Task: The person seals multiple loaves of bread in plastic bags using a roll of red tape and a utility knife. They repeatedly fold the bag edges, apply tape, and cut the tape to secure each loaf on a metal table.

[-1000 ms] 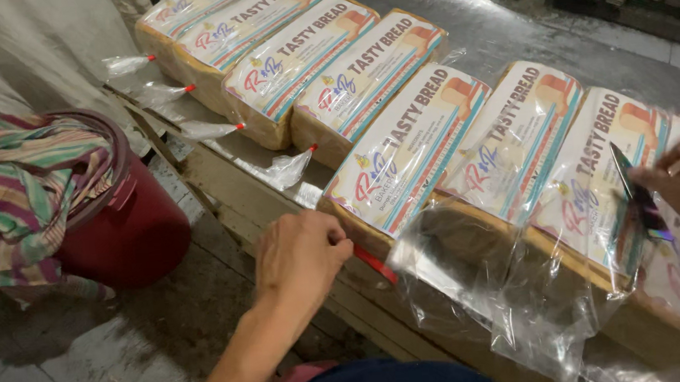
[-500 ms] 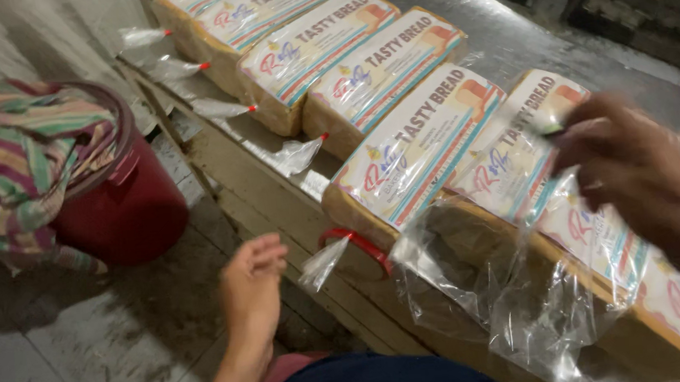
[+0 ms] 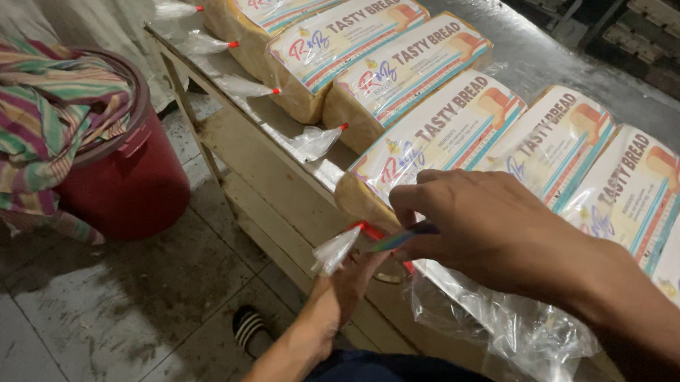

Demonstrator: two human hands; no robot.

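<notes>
- Worn grey floor tiles (image 3: 58, 338), a red bucket (image 3: 122, 181) under a striped cloth (image 3: 28, 95), and a metal tabletop (image 3: 542, 59) lined with bagged bread loaves.
- Head view: the right hand (image 3: 483, 232) pinches a thin blue strip (image 3: 402, 239); the left hand (image 3: 356, 280), below the edge, clasps the twisted neck (image 3: 335, 250) of the nearest loaf (image 3: 434, 146), which lies at the tabletop's front edge.
- Thin, slick, crinkly plastic could slip and untwist; the soft loaf overhangs and might tip off.

A long metal-topped table (image 3: 533, 59) carries bagged bread loaves (image 3: 434, 138) side by side — bag tails (image 3: 315, 141) overhanging its edge.
</notes>
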